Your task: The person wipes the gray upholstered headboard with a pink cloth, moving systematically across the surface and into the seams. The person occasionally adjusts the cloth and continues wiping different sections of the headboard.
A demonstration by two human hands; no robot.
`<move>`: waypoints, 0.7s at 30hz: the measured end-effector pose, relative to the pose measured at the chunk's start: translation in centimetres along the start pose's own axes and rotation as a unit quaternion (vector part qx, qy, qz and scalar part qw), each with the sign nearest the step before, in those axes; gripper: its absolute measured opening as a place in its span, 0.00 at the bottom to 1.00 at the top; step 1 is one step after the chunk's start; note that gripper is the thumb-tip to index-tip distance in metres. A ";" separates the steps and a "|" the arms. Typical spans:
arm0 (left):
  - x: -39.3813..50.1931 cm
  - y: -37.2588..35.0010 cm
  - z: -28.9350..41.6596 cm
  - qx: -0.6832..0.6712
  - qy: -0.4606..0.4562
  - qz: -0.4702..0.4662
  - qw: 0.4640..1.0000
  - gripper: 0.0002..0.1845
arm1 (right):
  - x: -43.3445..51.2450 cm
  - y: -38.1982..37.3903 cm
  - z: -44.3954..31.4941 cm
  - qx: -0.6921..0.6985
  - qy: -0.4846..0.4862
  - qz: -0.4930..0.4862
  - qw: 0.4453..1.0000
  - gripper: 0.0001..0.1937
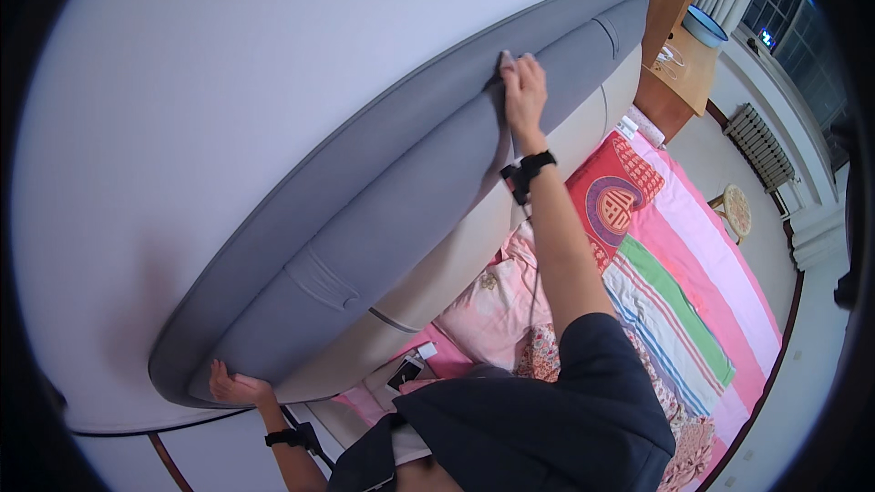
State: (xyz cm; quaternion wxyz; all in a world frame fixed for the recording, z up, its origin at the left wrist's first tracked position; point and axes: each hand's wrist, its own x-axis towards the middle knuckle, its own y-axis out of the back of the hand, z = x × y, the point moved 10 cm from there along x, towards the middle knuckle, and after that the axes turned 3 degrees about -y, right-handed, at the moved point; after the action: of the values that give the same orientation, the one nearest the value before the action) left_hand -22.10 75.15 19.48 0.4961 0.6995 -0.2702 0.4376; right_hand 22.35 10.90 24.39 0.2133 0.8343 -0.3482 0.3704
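A long grey padded headboard point(403, 178) with stitched seams and a beige lower section point(437, 260) stands against the white wall. My right hand point(525, 92) presses on its upper seam, fingers bunched around what looks like a small pale cloth point(506, 60). A dark shadow falls beside those fingertips. Down at the near left end of the headboard, my left hand point(238, 384) rests against the grey padding, empty, with its fingers raised. Both wrists wear black straps with small devices.
The bed carries a pink striped sheet point(690, 219), a red patterned pillow point(612, 201), a pink pillow point(489, 301) and a striped towel point(673, 321). A phone point(405, 374) lies near my body. Beyond are a wooden desk point(690, 72) with a blue basin point(705, 27), a stool point(737, 210) and a radiator point(759, 147).
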 end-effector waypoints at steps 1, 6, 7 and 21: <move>0.1 0.2 0.3 0.003 -0.015 0.013 1.000 0.17 | -0.6 -0.3 -1.5 0.011 0.006 -0.008 1.000 0.10; 0.8 0.6 0.8 -0.024 -0.012 0.032 0.999 0.17 | -3.8 -1.7 -6.3 0.060 -0.022 -0.070 0.995 0.12; 1.0 0.8 1.1 -0.031 -0.017 0.041 0.999 0.17 | -4.4 -2.1 -6.3 0.077 -0.058 -0.105 0.990 0.11; 1.4 1.6 2.1 -0.077 0.076 0.034 0.994 0.14 | -19.4 -5.1 -26.3 0.001 -0.064 -0.167 0.984 0.05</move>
State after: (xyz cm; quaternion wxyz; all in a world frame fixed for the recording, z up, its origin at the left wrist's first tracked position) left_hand -21.99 72.67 21.21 0.5521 0.6149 -0.2882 0.4839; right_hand 4.40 38.61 25.75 0.2492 0.9028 -0.2164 0.2758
